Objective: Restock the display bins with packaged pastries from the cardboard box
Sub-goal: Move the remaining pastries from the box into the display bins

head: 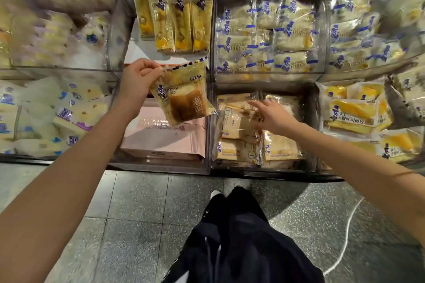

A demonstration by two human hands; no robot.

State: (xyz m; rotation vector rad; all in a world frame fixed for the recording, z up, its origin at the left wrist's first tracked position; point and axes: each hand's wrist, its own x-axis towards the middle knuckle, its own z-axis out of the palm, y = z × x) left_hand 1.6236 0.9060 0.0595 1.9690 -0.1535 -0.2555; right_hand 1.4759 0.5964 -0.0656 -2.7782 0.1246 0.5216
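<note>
Shelves of clear bins fill the far half of the head view, and each bin holds wrapped bread and cakes.

The left hand [138, 78] pinches a pastry pack [184, 96] by its top left corner, with fingers and thumb curled on the sealed edge. The pack hangs tilted in the air. It is clear, with purple print, and a brown-topped slice of bread shows inside it. Right under it, in the near middle bin, sits the pink cardboard box [161, 140].

The right hand [272, 117] is open, with its fingers straight and spread. It reaches over the near bin [264, 169] just right of the box. Pale flat packs [239, 131] lie in a pile in that bin. I cannot tell if the fingers touch them.

Far from the person, long yellow packs [174, 18] stand in a row in the middle. White packs with blue print [264, 37] are stacked to their right. The bins at the left and right edges are blurry.

Near the person are grey floor tiles [138, 202] and dark trousers [241, 236].
</note>
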